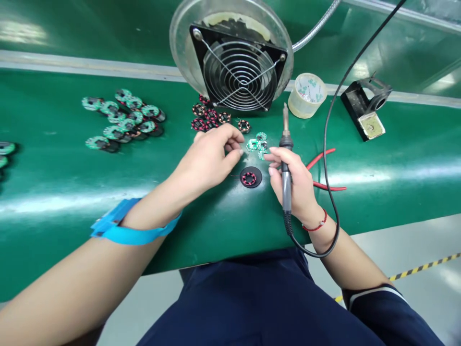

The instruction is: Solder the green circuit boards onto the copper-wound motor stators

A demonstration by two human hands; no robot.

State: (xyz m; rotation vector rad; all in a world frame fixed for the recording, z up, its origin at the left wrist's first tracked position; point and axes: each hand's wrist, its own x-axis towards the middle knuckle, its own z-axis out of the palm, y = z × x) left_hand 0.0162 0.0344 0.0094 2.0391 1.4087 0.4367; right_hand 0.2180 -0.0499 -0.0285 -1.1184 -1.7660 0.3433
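While a soldering iron [286,185] is gripped in the right hand [299,185], its tip pointed away from the body, the left hand [212,156] is held loosely curled above the tabletop [205,216]; whether anything is pinched in its fingers cannot be told. Between the two hands, a red-and-black coil ring [249,184] is carried flat on a black disc [258,173], whose rim is left showing around it. Just beyond the disc, small green boards [252,144] are clustered on the tabletop. Farther back, more coils [211,115] are bunched by a fan [243,81] and partly hidden by it. In the tray of the iron stand [355,103], at the right, a yellowish sponge [373,126] is held. Inside the core of a tape roll [300,105], set down near the fan, a printed lining is seen. At the left, green-topped parts [126,125] are gathered in a group.
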